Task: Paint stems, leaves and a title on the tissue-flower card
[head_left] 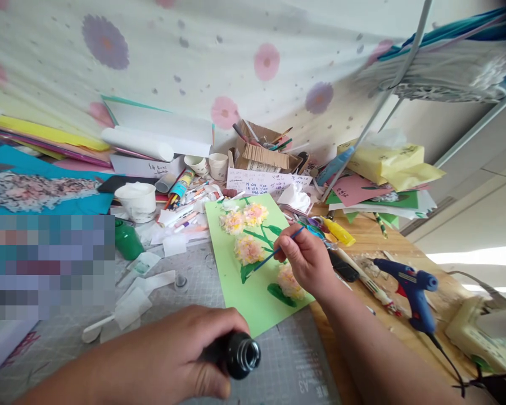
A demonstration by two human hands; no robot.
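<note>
My left hand (pixel 194 349) is wrapped around a dark ink bottle (pixel 242 355), tipped so that its uncapped mouth faces me. Between the thumb and fingers of my right hand (pixel 306 256) is a thin blue paintbrush (pixel 278 249), its tip at a painted green leaf. Under the brush lies a light green sheet of paper (pixel 236 301) with raised pink and yellow flowers (pixel 248 249), green stems and leaves. The right hand partly covers the lower right flower (pixel 290 281). The paper rests on a grey cutting mat (pixel 287 360).
A blue glue gun (pixel 409 281) and its cord lie at right, near a cream power box (pixel 480 332). A green bottle (pixel 127 239), white cup (pixel 135 201) and paper scraps (pixel 135 301) are at left. Behind stand a cardboard box of brushes (pixel 263 149) and piled papers (pixel 375 194).
</note>
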